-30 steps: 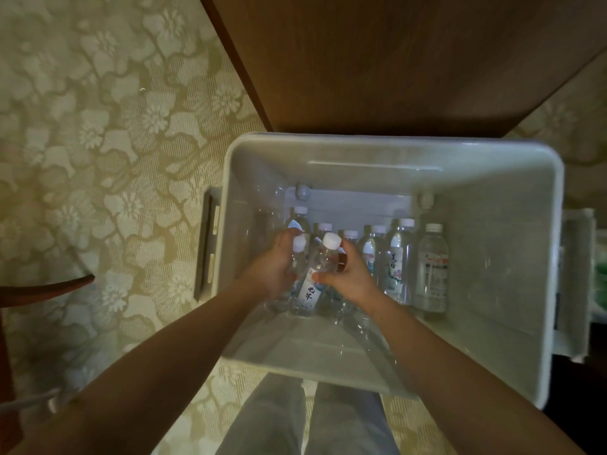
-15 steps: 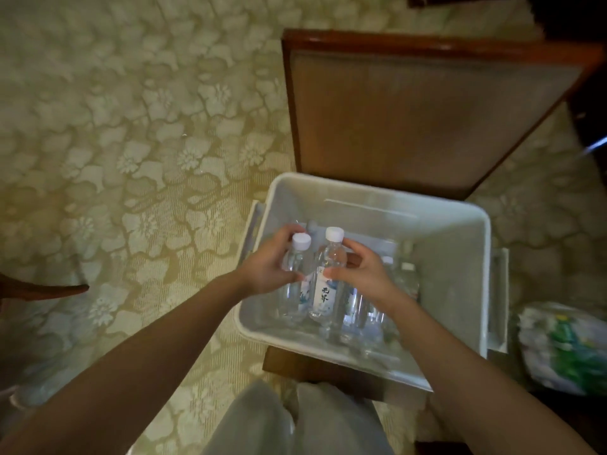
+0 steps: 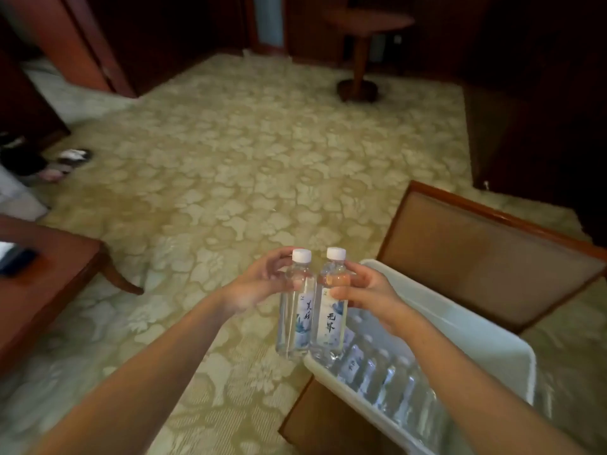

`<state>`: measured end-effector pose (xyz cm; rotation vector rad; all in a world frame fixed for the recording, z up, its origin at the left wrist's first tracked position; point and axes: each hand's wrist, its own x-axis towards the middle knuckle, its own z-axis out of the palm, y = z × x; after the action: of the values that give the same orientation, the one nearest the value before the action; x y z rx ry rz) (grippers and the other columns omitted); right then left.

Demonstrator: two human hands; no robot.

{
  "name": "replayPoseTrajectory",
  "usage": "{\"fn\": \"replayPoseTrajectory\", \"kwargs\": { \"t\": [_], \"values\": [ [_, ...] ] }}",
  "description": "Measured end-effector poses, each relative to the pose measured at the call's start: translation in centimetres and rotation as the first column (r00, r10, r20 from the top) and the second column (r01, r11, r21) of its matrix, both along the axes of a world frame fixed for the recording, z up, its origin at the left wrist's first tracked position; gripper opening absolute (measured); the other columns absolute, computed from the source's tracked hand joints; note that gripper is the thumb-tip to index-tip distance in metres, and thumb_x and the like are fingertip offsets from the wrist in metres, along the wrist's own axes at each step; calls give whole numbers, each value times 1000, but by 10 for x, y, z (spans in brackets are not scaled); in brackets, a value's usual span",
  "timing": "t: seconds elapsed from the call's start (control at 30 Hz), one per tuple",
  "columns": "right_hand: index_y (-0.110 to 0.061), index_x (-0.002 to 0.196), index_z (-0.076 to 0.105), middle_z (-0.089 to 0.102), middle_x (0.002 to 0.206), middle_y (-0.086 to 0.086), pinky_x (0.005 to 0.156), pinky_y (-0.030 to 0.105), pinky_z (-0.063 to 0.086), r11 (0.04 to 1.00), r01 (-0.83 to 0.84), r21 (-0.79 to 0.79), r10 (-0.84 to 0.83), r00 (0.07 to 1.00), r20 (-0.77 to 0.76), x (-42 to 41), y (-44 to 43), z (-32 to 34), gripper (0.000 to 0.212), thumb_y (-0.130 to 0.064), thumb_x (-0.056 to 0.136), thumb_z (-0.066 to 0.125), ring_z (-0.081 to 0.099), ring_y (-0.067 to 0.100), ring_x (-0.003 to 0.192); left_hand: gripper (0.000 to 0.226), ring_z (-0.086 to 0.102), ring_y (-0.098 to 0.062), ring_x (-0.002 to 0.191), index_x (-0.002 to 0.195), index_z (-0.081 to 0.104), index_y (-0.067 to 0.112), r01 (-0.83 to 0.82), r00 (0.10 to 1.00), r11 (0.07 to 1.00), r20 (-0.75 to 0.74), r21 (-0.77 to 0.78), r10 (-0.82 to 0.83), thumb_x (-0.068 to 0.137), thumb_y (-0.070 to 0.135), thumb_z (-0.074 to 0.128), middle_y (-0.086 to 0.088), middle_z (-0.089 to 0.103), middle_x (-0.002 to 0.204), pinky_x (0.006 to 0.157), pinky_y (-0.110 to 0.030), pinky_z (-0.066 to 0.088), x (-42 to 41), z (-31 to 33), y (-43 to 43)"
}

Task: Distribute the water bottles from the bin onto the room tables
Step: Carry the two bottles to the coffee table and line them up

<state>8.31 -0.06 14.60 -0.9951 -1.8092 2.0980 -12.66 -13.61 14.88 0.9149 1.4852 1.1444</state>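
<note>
My left hand grips a clear water bottle with a white cap near its neck. My right hand holds a second, similar water bottle the same way. Both bottles are upright, side by side and touching, held in the air above the carpet and just left of the bin. The white plastic bin sits at the lower right on a chair seat, with several more bottles lined up inside it.
A brown padded chair back rises behind the bin. A dark wooden table with a dark flat object on it stands at the left. A round pedestal table is far across the patterned carpet. Slippers lie at the left.
Both hands lifted the two bottles up out of the bin and leftward. My view swung up from the bin to the room.
</note>
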Motion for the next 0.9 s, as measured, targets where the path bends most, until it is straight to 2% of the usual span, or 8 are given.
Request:
{"fn": "replayPoseTrajectory", "kwargs": {
  "t": [0.17,0.27,0.37,0.47,0.6,0.7,0.8,0.9],
  "values": [
    [-36,119,55,76,108,4,74,25,59,983,-170,68,175,982,-67,-61,-57,45,56,0,81,76,73,15,96,66,62,-18,117,137,48,22,-227,973,971,46,71,224,76,15,74,1,66,127,90,-28,52,-35,34,-91],
    [-33,117,61,77,105,3,69,25,58,960,-265,87,273,957,-95,-94,-101,61,49,1,83,73,73,12,92,68,60,-22,122,138,48,26,-350,936,932,70,91,345,75,31,75,0,63,132,106,-44,45,-49,49,-150],
    [-28,124,62,76,110,3,81,36,60,928,-354,117,366,924,-107,-125,-147,70,50,-2,84,74,72,18,100,63,58,-29,125,140,48,26,-459,888,881,91,115,450,82,35,70,-4,62,134,111,-55,34,-59,59,-207],
    [-24,133,58,76,110,1,89,43,57,891,-432,135,448,887,-117,-157,-199,78,58,-9,81,78,72,22,104,53,61,-23,117,137,51,27,-578,816,807,84,119,572,87,30,65,-1,65,129,108,-50,37,-65,70,-271],
    [-25,130,61,77,104,-2,82,36,56,820,-555,144,571,810,-132,-194,-266,85,55,-13,79,80,73,15,95,38,65,-12,99,134,54,27,-708,703,691,52,144,710,97,17,57,3,69,118,94,-40,47,-66,81,-348],
    [-27,125,62,77,103,-2,80,34,58,745,-650,151,666,734,-133,-218,-312,90,50,-9,81,77,73,13,92,40,67,-18,103,136,51,26,-779,616,605,22,164,787,98,16,55,-2,69,120,92,-42,51,-65,88,-402],
    [-30,122,60,77,104,-1,91,44,57,670,-724,165,742,664,-98,-243,-355,92,51,-11,79,80,73,17,96,42,67,-22,109,136,50,26,-829,537,526,10,187,843,96,19,57,-3,70,119,94,-47,52,-62,90,-453],
    [-27,119,60,76,107,2,93,47,55,602,-776,187,796,602,-65,-270,-394,89,51,-14,76,83,72,22,100,49,68,-25,106,135,52,23,-884,440,424,44,199,897,88,25,64,-4,70,119,90,-45,55,-59,88,-495]
  ]
}}
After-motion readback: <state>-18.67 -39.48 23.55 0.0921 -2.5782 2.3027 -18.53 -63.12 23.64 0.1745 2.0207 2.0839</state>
